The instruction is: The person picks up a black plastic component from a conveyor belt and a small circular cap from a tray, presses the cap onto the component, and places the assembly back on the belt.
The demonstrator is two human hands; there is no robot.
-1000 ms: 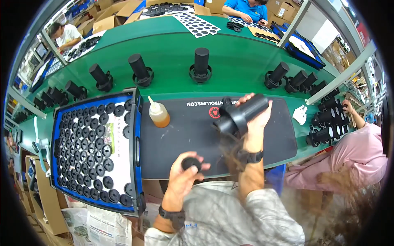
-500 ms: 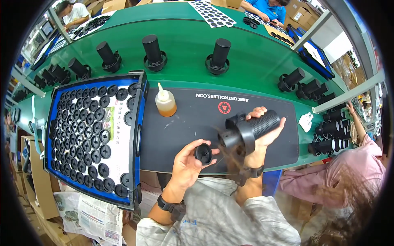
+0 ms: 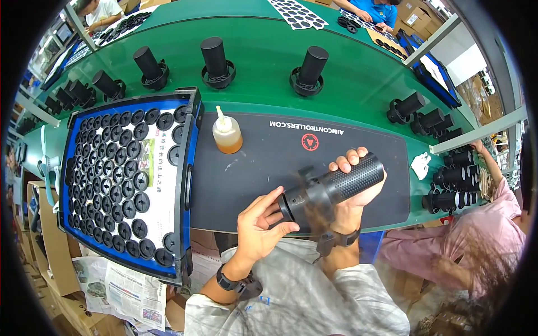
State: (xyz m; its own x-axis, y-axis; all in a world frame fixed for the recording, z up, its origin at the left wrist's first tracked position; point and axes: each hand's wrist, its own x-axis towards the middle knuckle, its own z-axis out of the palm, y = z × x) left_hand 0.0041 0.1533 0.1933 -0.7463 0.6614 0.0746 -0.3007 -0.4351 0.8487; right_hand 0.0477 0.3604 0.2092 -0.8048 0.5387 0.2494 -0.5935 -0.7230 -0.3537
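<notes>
My right hand [image 3: 363, 199] is wrapped round a black microphone-like cylinder [image 3: 353, 179] with a perforated grille, tilted with its smooth end toward the lower left. A round black cap [image 3: 286, 208] sits at that smooth end, pinched between the thumb and fingers of my left hand [image 3: 256, 227]. Cap and cylinder touch; whether the cap is seated I cannot tell. Strands of hair blur the underside of the cylinder. Both hands are over a dark desk mat [image 3: 246, 185].
At my left a blue tray [image 3: 188, 145] holds many round black caps. A squeeze bottle [image 3: 227, 134] of amber liquid stands beside it. Black cylinders in ring stands [image 3: 307, 73] line the green bench. Crumpled white tissue [image 3: 420, 166] lies right of the mat. A person in pink [image 3: 476, 235] is at the right.
My left hand has turned the cap and brought it against the cylinder's smooth end. My right hand has swung that end round toward the left hand.
</notes>
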